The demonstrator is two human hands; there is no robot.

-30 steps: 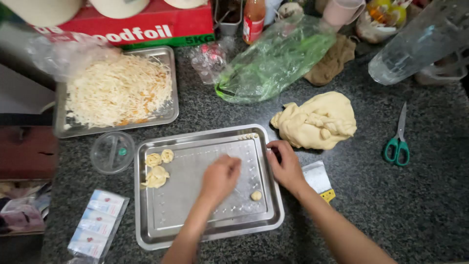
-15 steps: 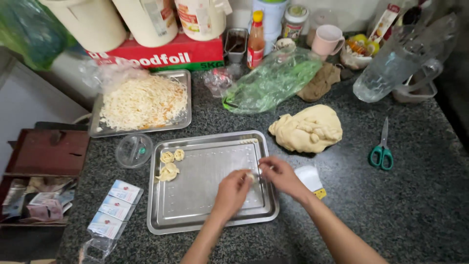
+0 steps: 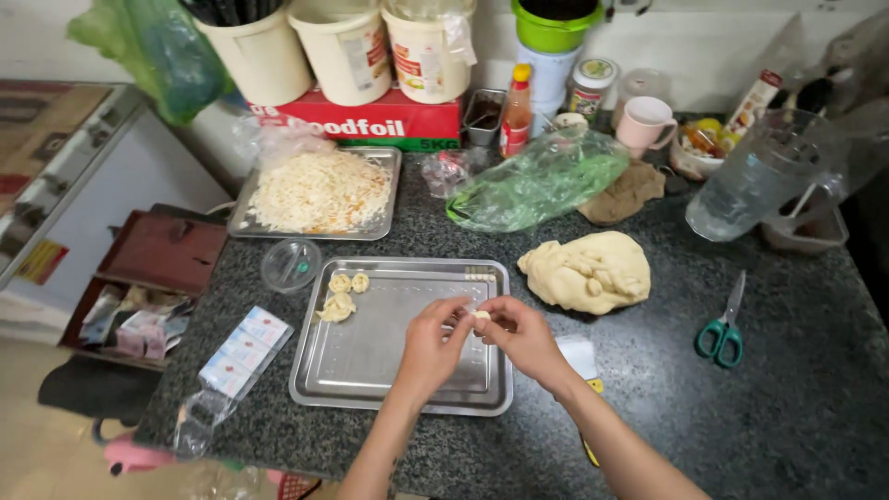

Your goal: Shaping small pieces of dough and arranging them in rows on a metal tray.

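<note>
two hands, left hand (image 3: 433,335) & right hand (image 3: 519,333), fingers pinched shut on small dough piece (image 3: 481,317) above steel tray (image 3: 398,393) on counter (image 3: 648,370); prob. soft, light, sticky: grip edges gently.

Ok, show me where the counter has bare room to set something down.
Bare counter lies right of the scissors and below them toward the front edge, and between the dough lump and scissors. The steel tray is mostly bare left of the left hand and right hand. The back row of tubs and bottles is crowded.
</note>
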